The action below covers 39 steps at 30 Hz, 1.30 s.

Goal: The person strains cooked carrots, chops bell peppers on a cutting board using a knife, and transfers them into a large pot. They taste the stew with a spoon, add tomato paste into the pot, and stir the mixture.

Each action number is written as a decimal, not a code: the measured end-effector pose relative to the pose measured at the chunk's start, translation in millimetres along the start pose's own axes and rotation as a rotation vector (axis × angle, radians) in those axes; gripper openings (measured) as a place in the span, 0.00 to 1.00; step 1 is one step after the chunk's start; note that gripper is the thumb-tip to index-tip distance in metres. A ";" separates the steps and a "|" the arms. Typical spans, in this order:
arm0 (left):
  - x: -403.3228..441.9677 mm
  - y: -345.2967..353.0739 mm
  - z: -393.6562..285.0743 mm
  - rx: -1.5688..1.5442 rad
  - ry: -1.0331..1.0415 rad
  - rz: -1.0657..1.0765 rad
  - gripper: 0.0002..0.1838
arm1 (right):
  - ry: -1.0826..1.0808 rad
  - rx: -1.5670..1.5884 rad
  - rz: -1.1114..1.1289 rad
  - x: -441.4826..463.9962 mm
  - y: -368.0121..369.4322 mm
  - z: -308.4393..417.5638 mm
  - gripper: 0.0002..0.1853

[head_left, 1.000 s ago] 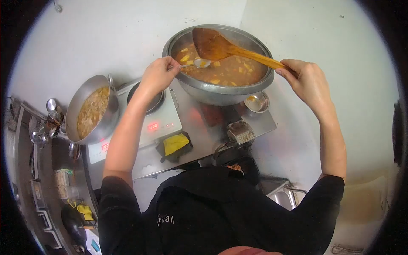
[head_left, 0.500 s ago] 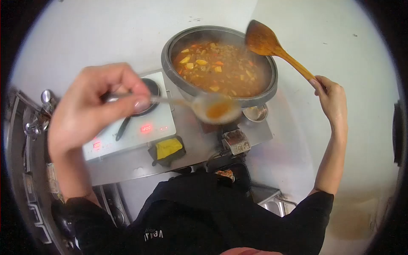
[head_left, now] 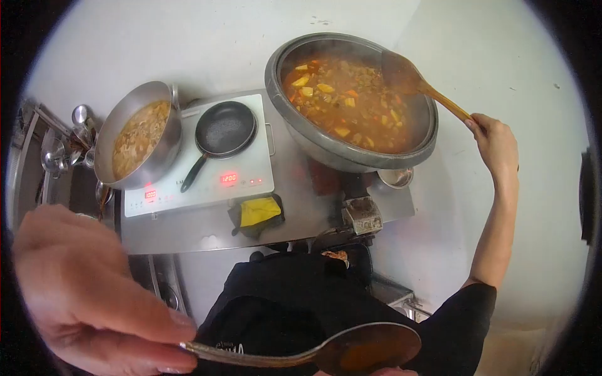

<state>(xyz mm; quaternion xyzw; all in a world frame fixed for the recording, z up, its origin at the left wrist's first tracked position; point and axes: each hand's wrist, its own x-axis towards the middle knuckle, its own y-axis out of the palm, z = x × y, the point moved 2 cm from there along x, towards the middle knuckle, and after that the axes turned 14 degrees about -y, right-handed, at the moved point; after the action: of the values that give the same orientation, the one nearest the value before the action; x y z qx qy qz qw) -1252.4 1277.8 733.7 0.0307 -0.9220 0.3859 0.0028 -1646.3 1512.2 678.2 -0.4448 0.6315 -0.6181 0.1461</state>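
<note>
Close to the camera, my left hand [head_left: 100, 301] pinches the handle of a metal spoon [head_left: 370, 348]. Some orange-brown liquid lies in the spoon's bowl, low in the view near my chin. At the right, my right hand [head_left: 495, 145] grips the end of a wooden spatula [head_left: 442, 100]. The spatula's broad blade is over the right side of a large grey pot [head_left: 338, 152], partly veiled by steam. Inside the pot is a reddish-orange stew [head_left: 351, 106] with yellow and orange chunks.
A white two-zone cooktop [head_left: 207, 188] with lit red digits carries a black frying pan [head_left: 226, 128] and a steel pot [head_left: 169, 153] of brownish food. A yellow cloth [head_left: 260, 211] lies in a dark tray. Ladles [head_left: 53, 153] hang at the left; a small metal bowl [head_left: 396, 177] sits by the big pot.
My left hand has brought the spoon from in front of the big pot down towards my face. My right hand stays at the pot's right with the spatula, its blade lower over the stew.
</note>
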 end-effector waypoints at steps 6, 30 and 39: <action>-10.1 18.1 5.5 -0.010 0.066 -0.297 0.16 | -0.212 -0.180 0.014 61.4 45.1 -7.8 0.11; -22.2 14.3 61.4 -0.292 -0.485 -0.584 0.07 | -0.558 -0.316 0.191 110.8 39.5 27.8 0.08; -27.6 10.6 88.5 -0.273 -0.477 -0.587 0.08 | -0.517 -0.516 0.270 141.0 124.0 -14.8 0.08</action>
<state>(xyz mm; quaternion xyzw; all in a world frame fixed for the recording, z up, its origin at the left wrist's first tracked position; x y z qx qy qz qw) -1223.9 1223.8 663.2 0.3810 -0.8916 0.2245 -0.0973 -1783.6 1397.3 619.7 -0.5207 0.7615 -0.2818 0.2637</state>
